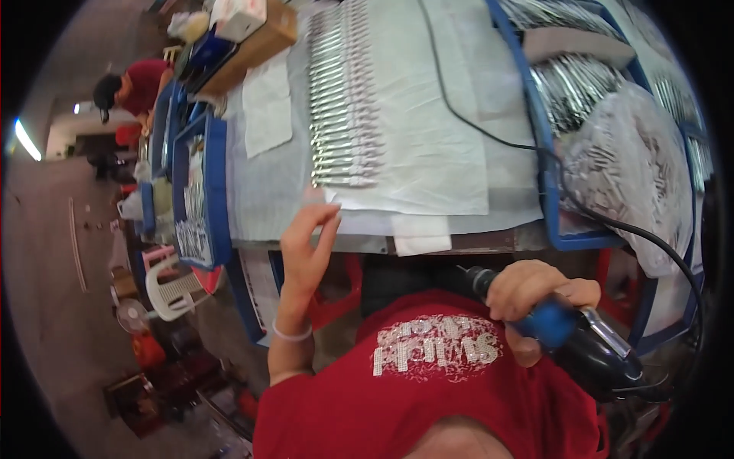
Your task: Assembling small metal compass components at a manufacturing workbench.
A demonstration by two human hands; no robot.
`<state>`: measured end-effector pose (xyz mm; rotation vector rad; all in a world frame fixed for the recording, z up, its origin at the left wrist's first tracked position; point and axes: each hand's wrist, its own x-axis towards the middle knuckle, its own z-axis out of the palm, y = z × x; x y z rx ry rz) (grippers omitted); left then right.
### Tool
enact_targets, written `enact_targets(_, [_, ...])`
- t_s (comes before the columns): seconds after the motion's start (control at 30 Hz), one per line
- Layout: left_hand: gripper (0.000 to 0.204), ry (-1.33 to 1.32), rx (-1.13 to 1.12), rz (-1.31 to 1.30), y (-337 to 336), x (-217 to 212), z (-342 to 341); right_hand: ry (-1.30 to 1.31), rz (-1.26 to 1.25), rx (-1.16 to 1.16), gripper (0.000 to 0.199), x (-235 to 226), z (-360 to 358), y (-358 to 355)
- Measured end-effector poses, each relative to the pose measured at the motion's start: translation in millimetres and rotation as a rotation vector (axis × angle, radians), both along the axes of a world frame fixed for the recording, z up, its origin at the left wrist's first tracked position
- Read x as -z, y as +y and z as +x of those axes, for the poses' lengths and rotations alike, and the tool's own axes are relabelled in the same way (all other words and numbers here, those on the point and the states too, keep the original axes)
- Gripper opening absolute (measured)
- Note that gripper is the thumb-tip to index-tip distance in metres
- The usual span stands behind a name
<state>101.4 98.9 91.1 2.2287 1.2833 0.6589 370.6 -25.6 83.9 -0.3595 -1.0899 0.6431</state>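
Note:
My right hand (527, 294) is wrapped round a black and blue corded electric screwdriver (596, 348), held in front of my chest at the table's near edge. Its thin bit points up and to the left. At the near end of a long row of slim, shiny metal pieces (340, 141), my left hand (307, 237) hovers with thumb and forefinger tips pinched close. Whatever may be between those tips is too small to make out. The pieces lie side by side on a white sheet (436, 161) that covers the table.
Blue crates (552, 206) at the right hold bundled metal parts and a clear plastic bag (627, 168) of small pieces. A black cord (474, 126) crosses the sheet. At left are a blue bin (202, 191), a cardboard box (260, 46), a white chair (177, 287) and another person (145, 84).

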Motion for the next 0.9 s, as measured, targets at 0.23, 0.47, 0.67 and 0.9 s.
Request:
enact_targets(0.23, [0.018, -0.021, 0.223, 0.041, 58.2, 35.6, -16.3, -0.032, -0.054, -0.015, 0.057, -2.4, -35.2, 7.2])
enact_targets(0.47, [0.021, 0.065, 0.412, 0.109, 85.5, 47.1, -18.4, -0.128, -0.136, -0.066, 0.059, -2.4, -55.2, 12.5])
enact_targets(0.67, [0.02, 0.174, 0.513, 0.185, 95.1, 54.6, -23.0, -0.188, -0.217, -0.105, 0.06, -3.4, -64.2, 17.9])
enact_targets(0.9, [0.022, 0.262, 0.596, 0.191, 98.9, 60.6, -23.7, -0.208, -0.306, -0.107, 0.061, -2.3, -67.6, 17.3])
